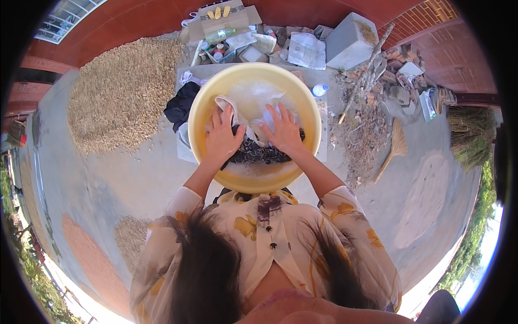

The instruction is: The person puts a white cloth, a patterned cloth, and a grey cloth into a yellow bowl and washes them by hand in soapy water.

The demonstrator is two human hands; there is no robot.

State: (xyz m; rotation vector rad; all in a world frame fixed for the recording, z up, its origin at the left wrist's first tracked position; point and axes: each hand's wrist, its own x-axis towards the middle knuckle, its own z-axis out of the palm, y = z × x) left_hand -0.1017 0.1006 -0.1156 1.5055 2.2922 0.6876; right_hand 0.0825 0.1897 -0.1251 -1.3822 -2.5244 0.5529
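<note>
A round yellow basin (314,137) holds sudsy water with white foam (253,92) at its far side. Inside it lie a dark patterned cloth (260,153) and pale, whitish cloth (241,116). My left hand (223,136) rests on the pale cloth at the left of the basin, fingers stretched forward and apart. On the right, my right hand (283,131) lies palm down over white cloth and the edge of the dark one, its fingers spread. Parts of the cloth under both palms are hidden.
Black cloth (182,105) lies left of the basin, and a blue-and-white bottle (319,90) stands right of it. A large grain pile (121,92) covers the ground at left. Farther back are a pale block (352,43) and rubble; a broom (398,141) lies right.
</note>
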